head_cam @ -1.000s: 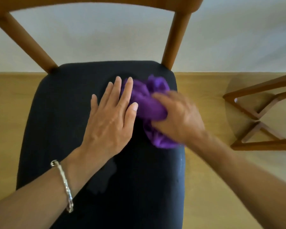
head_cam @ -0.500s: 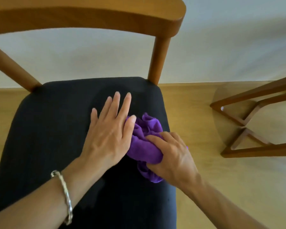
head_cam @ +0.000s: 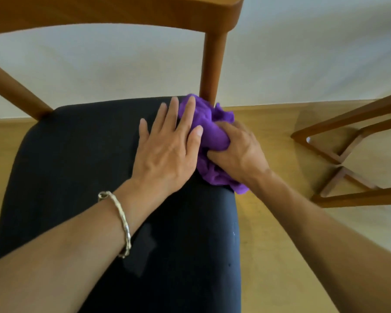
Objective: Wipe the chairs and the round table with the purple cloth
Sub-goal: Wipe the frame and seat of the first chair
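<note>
A wooden chair with a black padded seat (head_cam: 77,166) fills the view from above. Its backrest rail (head_cam: 113,12) runs across the top. The purple cloth (head_cam: 209,127) is bunched at the seat's far right corner, against the base of the right back post (head_cam: 211,66). My right hand (head_cam: 237,152) is shut on the cloth and presses it onto the seat. My left hand (head_cam: 167,150) lies flat on the seat with fingers spread, its fingertips touching the cloth. A silver bracelet (head_cam: 120,220) sits on my left wrist.
The wooden base of a table (head_cam: 348,154), made of crossed slats, stands on the floor to the right. A light wood floor (head_cam: 280,245) surrounds the chair, and a pale wall (head_cam: 122,71) rises behind it.
My right hand has pushed the cloth from the seat's right middle back up to the far right corner beside the back post. My left hand stays flat on the seat.
</note>
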